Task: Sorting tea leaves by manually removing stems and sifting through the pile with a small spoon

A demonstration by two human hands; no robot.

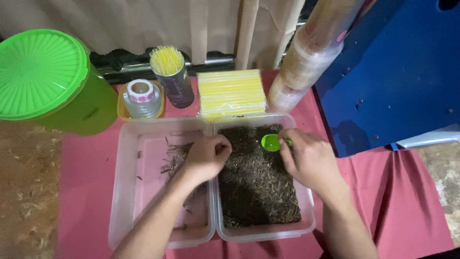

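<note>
On the pink-clothed tabletop (86, 192), the right-hand clear tub (306, 225) holds dark dried leaves (258, 182). At its far edge, the right hand (309, 158) pinches a small green scoop (270, 142), handle pointing right. The left hand (206, 156), loosely curled and holding nothing, rests just left.

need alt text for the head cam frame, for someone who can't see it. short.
Seen from above, a person's right hand holds a small green scoop over a clear tray of dark dried leaves, while the left hand rests at the divide with a nearly empty clear tray. Behind on the pink cloth stand a green lidded tub and yellow straws.
</note>
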